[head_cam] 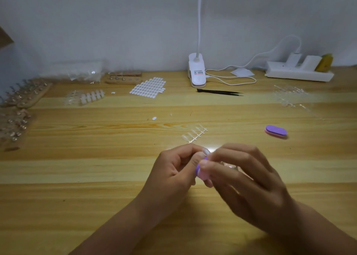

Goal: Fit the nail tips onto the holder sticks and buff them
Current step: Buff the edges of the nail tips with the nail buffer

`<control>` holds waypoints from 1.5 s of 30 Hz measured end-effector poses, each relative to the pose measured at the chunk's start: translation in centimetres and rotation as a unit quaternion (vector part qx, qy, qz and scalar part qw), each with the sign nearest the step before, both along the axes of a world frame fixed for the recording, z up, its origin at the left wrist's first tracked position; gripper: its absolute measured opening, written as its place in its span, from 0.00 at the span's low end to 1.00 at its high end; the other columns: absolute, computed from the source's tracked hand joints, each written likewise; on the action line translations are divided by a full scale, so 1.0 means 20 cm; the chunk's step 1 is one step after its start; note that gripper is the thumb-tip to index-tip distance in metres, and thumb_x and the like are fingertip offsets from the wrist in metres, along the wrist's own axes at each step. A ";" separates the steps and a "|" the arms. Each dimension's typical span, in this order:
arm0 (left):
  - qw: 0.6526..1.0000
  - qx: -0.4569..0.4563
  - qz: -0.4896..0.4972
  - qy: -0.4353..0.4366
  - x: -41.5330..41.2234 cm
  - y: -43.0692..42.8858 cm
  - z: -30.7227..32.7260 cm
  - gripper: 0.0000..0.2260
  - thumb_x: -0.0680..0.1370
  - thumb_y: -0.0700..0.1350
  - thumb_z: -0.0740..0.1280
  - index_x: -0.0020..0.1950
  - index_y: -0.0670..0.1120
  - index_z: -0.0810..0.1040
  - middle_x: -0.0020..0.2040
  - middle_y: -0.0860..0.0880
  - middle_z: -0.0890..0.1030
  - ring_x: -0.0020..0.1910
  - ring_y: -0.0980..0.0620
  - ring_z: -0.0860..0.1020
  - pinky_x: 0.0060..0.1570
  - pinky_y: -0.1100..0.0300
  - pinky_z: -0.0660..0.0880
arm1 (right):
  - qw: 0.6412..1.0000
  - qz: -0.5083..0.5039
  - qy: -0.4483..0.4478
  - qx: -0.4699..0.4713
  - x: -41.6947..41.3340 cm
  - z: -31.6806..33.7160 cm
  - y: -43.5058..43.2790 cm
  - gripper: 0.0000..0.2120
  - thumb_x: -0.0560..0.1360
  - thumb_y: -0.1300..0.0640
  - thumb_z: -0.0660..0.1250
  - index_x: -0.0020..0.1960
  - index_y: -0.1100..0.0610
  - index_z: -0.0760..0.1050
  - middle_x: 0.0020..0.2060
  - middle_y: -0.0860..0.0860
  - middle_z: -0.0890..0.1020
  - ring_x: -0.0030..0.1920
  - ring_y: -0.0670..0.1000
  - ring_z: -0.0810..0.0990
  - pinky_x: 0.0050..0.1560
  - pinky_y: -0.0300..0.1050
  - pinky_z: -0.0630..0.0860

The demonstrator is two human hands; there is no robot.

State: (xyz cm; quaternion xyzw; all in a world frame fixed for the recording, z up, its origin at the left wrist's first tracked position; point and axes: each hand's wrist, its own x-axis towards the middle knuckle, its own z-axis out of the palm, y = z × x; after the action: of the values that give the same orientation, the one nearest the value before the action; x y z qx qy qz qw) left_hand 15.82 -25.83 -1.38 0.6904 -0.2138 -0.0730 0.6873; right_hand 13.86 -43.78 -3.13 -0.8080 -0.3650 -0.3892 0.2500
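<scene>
Purple buffer in right grip, left grip pinching nail tip, lamp label blurred

From my end, I see the left grip and right grip as bare hands on bare forearms, with short rounded fingernails on the left.

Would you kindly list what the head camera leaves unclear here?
- Nail tip: head view, mostly covered by the left hand; any stick under it is hidden.
- Held buffer: only an edge shows past the right hand.
- Holder racks: blurred, cut by the left edge.
- Lamp: head cut off at the top edge.
- Clear tips, far right: too faint to count.
</scene>
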 end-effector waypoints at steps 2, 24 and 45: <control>1.000 0.001 -0.001 0.001 0.00 0.00 0.00 0.10 0.79 0.43 0.62 0.44 0.41 0.79 0.32 0.50 0.79 0.32 0.53 0.80 0.33 0.61 0.71 | 1.000 -0.022 0.006 -0.004 0.03 0.03 -0.05 0.12 0.75 0.69 0.71 0.58 0.62 0.79 0.50 0.59 0.82 0.53 0.55 0.79 0.59 0.45 0.74; 1.000 -0.012 -0.006 -0.026 0.01 0.01 -0.01 0.08 0.80 0.42 0.62 0.47 0.41 0.79 0.36 0.54 0.79 0.34 0.52 0.80 0.33 0.59 0.71 | 0.999 -0.020 -0.013 0.039 0.02 0.04 -0.04 0.13 0.76 0.67 0.70 0.59 0.59 0.75 0.53 0.55 0.79 0.54 0.55 0.79 0.60 0.44 0.72; 0.997 -0.074 0.000 0.001 0.02 0.02 -0.02 0.07 0.77 0.45 0.69 0.51 0.44 0.82 0.39 0.45 0.85 0.36 0.47 0.83 0.34 0.60 0.75 | 0.997 0.028 0.032 0.063 0.03 0.05 -0.05 0.10 0.79 0.63 0.68 0.60 0.59 0.74 0.54 0.50 0.78 0.58 0.49 0.79 0.59 0.43 0.75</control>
State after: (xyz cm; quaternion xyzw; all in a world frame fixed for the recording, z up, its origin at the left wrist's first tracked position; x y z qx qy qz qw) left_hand 16.29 -25.41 -1.80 0.6374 -0.2180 -0.0569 0.7368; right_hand 14.37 -44.83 -2.18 -0.7922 -0.3536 -0.3783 0.3230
